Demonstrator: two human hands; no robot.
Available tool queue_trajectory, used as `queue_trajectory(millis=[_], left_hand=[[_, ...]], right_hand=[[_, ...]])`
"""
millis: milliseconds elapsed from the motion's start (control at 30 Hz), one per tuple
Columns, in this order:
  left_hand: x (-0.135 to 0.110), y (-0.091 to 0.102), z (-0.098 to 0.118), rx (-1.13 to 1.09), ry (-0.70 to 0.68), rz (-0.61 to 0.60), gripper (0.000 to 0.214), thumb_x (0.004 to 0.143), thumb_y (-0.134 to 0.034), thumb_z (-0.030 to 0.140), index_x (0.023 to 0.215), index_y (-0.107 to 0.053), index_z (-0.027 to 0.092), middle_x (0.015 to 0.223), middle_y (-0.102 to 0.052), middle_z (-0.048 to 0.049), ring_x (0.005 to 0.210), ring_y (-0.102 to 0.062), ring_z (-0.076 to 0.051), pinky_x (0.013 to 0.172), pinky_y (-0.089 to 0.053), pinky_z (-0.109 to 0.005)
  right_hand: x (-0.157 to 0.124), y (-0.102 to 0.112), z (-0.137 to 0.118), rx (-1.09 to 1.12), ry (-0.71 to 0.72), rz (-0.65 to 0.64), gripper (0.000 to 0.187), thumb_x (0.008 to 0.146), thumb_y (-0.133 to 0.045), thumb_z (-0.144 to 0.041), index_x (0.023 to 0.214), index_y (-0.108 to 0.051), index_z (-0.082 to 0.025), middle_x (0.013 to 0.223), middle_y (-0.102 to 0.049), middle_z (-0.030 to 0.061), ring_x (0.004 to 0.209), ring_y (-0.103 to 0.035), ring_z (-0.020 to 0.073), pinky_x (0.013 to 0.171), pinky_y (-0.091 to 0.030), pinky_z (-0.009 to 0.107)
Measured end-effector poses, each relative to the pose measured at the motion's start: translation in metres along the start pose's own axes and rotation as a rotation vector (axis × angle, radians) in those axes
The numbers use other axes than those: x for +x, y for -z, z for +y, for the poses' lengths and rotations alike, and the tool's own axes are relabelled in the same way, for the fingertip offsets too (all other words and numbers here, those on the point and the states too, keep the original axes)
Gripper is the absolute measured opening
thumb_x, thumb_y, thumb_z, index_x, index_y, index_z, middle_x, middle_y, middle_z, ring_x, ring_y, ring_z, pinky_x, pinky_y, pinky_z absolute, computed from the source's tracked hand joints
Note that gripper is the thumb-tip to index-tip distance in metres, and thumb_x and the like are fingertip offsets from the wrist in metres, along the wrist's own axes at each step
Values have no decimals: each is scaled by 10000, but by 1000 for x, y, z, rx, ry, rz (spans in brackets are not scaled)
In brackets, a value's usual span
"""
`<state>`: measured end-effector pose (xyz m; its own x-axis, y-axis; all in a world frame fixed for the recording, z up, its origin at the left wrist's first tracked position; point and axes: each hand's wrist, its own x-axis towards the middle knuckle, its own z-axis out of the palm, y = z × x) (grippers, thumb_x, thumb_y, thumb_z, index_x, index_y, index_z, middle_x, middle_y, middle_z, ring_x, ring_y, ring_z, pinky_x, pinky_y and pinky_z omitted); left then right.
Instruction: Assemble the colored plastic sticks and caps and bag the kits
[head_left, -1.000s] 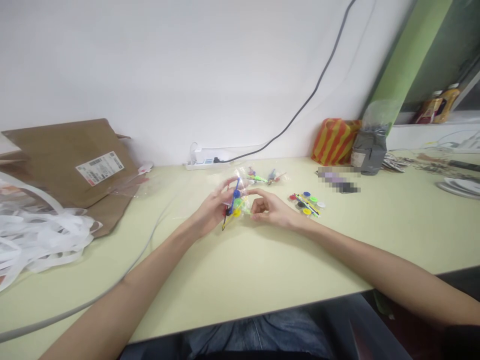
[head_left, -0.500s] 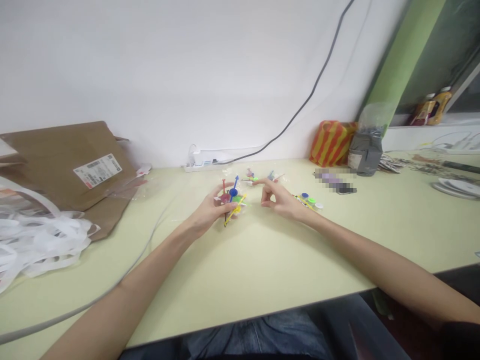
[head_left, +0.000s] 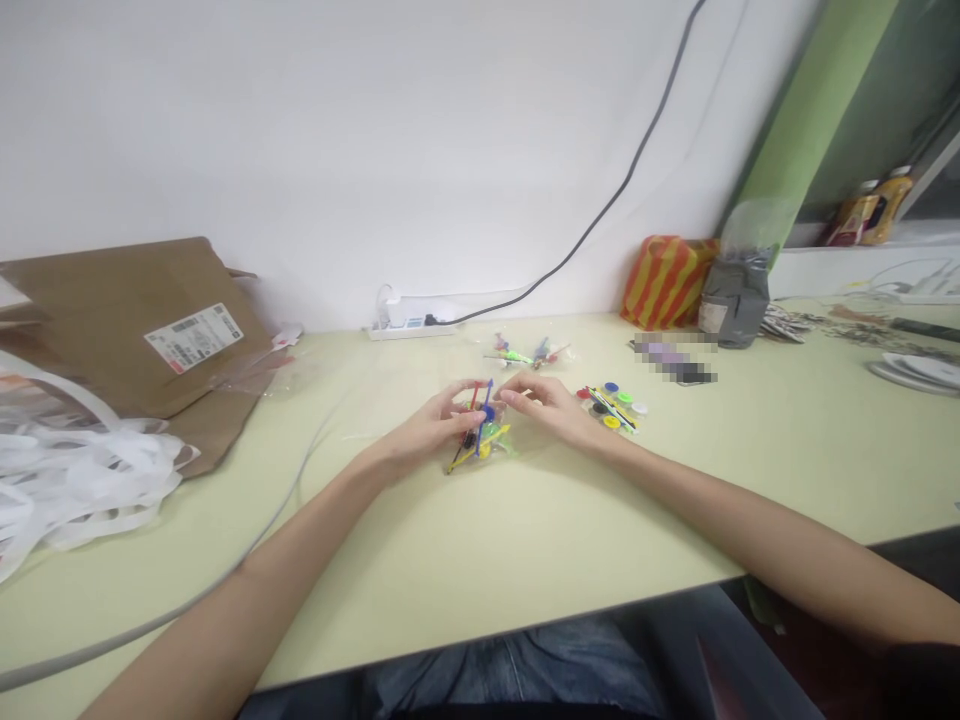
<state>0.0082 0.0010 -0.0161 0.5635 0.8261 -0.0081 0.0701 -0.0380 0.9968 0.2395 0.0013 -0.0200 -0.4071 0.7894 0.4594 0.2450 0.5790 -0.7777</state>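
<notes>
My left hand (head_left: 424,430) is closed on a small clear bag of coloured plastic spinner arrows (head_left: 491,432), thumb on the near face. Blue, red, yellow and black arrows with round discs show through it, fanned in different directions. My right hand (head_left: 551,405) meets the bag's upper right side with fingers bent and thumb and forefinger together; what lies in that pinch is too small to make out. Right of that hand, another set of arrows and discs (head_left: 612,408) lies on the table. Behind both hands are more arrow pieces (head_left: 521,356) in clear plastic.
A cardboard piece (head_left: 112,310) and a heap of white strips (head_left: 97,470) lie at left, near a grey cable (head_left: 262,540). A power strip (head_left: 409,328) sits by the wall. At the right back are a striped bag (head_left: 664,282), a grey pouch (head_left: 735,300) and a blurred flat object (head_left: 671,360).
My left hand has shifted slightly right and lower with the bag. My right hand has come left and down from its raised pointing pose, bringing its fingers to the bag.
</notes>
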Motion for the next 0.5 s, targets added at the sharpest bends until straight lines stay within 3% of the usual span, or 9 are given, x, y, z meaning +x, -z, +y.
queue_trajectory(millis=[100,200,333,500], left_hand=[[2,4,-2,44,-28,51,620,818,-776,409,1347,-514,221,1004,-713,-74,784,-645,-170,723,-494,-301],[4,6,-3,70,-74,82,510,808,-784,401,1223,-595,172,991,-717,-88,852,-665,-202,766,-509,-314],[4,5,-1,4,-79,66,603,792,-804,400,1301,-525,238,1103,-717,-88,922,-690,-205,808,-523,-316],[2,1,3,-41,-63,78,539,864,-713,483,1306,-528,237,1226,-697,-137,911,-709,-217,764,-543,-327]], right_hand=[[2,1,8,42,-97,22,353,904,-624,-500,820,-681,-162,838,-685,47,808,-606,181,744,-460,295],[0,-1,9,98,-113,-27,399,936,-561,-526,785,-642,-166,791,-652,32,771,-581,167,745,-454,295],[-4,-7,1,74,-96,-125,468,976,-461,-563,727,-560,-179,711,-560,5,689,-494,147,654,-398,273],[-4,-10,-4,43,-134,-85,392,949,-523,-470,694,-553,-174,678,-535,-8,647,-460,129,613,-348,259]])
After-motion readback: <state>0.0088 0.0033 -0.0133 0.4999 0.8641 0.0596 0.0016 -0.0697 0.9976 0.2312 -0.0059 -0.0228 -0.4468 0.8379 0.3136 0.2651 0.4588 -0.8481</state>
